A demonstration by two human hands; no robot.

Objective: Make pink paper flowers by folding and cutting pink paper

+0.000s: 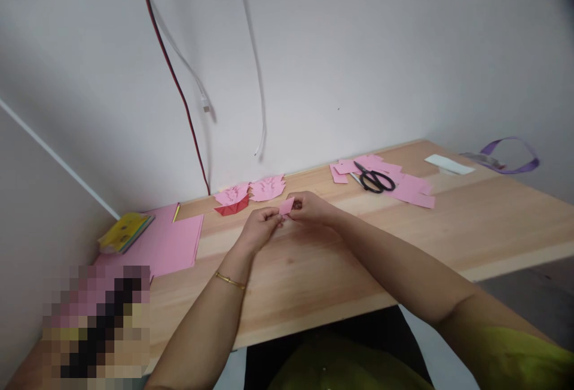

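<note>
A small piece of pink paper [287,206] is held up between my two hands, above the wooden table. My left hand [263,227] pinches its lower left edge between thumb and fingers. On the other side, my right hand [308,207] grips its right edge with curled fingers. Just behind them, near the wall, lie two pink paper shapes with jagged cut edges [268,188]. A red folded paper piece [231,206] rests in front of the left one. Black-handled scissors [375,180] lie on scattered pink paper pieces [410,188] to the right.
Large pink sheets [173,245] and a yellow pouch [125,232] occupy the left of the wooden table [314,282]. A white strip [448,164] and purple band [515,165] are at far right. Cables [179,88] hang along the wall. A blurred-out area is at lower left.
</note>
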